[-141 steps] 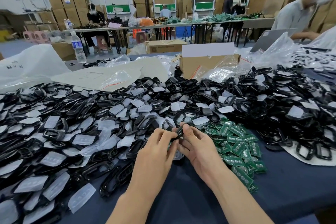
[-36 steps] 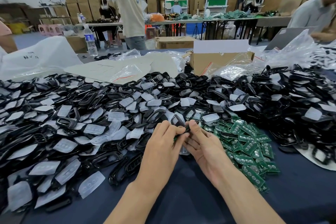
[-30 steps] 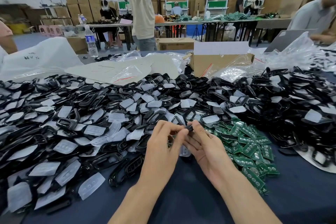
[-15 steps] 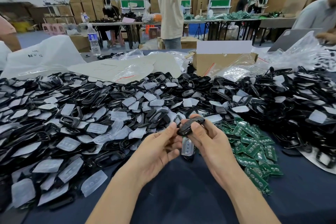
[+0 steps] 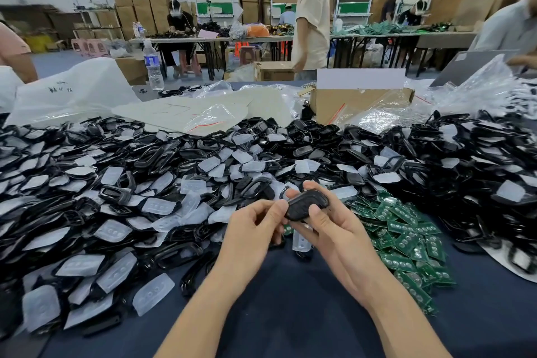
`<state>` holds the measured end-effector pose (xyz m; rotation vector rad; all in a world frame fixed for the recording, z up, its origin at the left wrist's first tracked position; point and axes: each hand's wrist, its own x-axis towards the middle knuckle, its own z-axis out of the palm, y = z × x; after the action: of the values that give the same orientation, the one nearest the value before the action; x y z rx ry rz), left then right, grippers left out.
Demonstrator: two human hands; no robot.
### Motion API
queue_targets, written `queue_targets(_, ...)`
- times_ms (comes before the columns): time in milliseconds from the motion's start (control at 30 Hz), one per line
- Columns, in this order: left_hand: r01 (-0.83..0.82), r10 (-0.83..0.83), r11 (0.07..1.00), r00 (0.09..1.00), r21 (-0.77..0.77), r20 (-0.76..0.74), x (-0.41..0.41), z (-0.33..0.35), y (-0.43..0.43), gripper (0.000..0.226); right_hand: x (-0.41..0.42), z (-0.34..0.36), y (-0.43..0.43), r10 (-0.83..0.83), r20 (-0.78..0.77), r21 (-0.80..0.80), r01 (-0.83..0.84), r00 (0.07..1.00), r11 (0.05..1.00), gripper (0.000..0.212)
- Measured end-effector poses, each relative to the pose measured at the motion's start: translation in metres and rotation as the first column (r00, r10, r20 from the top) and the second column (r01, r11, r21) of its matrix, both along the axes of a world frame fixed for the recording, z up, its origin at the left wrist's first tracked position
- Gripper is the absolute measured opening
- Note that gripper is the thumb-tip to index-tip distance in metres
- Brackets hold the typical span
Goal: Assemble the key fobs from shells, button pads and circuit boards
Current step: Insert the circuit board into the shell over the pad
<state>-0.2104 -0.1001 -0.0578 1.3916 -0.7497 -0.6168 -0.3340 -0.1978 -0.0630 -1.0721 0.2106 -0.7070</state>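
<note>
One black key fob (image 5: 306,204), pinched between left hand (image 5: 255,227) and right hand (image 5: 328,227) above the counter's near edge; risk: uneven squeeze leaves halves unlatched.

The key fob (image 5: 306,204) I held looked like black plastic with a slight sheen. The shells (image 5: 151,154) heaped around were glossy black plastic; the button pads (image 5: 112,231) were translucent, milky and matt, rubbery-looking. The circuit boards (image 5: 406,241) were green with metallic contacts. The table (image 5: 290,314) wore matt dark-blue cloth.
</note>
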Motion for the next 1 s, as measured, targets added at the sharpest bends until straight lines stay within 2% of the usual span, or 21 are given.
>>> queue_targets(33,-0.07,0.07,0.998,0.986,-0.003,0.154,-0.001,-0.003,0.0,0.02,0.0,0.001,0.0,-0.019,-0.021,-0.001,0.019,1.0,1.0,0.038)
queue_targets(100,-0.149,0.151,0.988,0.924,-0.032,0.351,-0.006,-0.007,0.0,0.016,-0.001,0.002,0.001,-0.092,-0.072,-0.026,0.09,0.993,0.996,0.035)
queue_targets(200,-0.177,0.203,0.979,0.821,-0.1,0.533,-0.009,-0.009,0.001,0.01,0.0,0.0,0.002,-0.172,-0.105,-0.102,0.161,0.98,0.982,0.024)
queue_targets(267,-0.177,0.225,0.974,0.769,-0.138,0.599,-0.01,-0.01,0.001,0.017,0.0,-0.002,0.004,-0.192,-0.111,-0.155,0.174,0.975,0.973,0.019)
queue_targets(333,-0.181,0.244,0.97,0.743,-0.164,0.624,-0.011,-0.009,0.002,0.023,0.0,-0.002,0.004,-0.205,-0.111,-0.19,0.182,0.973,0.965,0.017)
queue_targets(433,-0.189,0.252,0.968,0.727,-0.166,0.638,-0.012,-0.008,0.002,0.015,0.001,-0.002,0.005,-0.215,-0.11,-0.187,0.192,0.971,0.963,0.016)
queue_targets(533,-0.143,0.189,0.982,0.776,-0.124,0.601,-0.012,-0.007,0.003,0.006,0.001,-0.002,0.005,-0.22,-0.098,-0.166,0.202,0.97,0.965,0.013)
queue_targets(700,-0.071,0.101,0.995,0.837,-0.075,0.538,-0.012,-0.007,0.003,0.009,0.001,-0.001,0.006,-0.233,-0.056,-0.15,0.223,0.971,0.963,0.009)
queue_targets(833,-0.08,0.109,0.994,0.825,-0.076,0.554,-0.011,-0.008,0.003,0.017,0.001,-0.001,0.006,-0.211,-0.048,-0.14,0.203,0.976,0.969,0.009)
queue_targets(1000,-0.124,0.154,0.988,0.807,-0.092,0.57,-0.012,-0.009,0.002,0.011,0.0,0.0,0.007,-0.19,-0.061,-0.124,0.182,0.98,0.976,0.016)
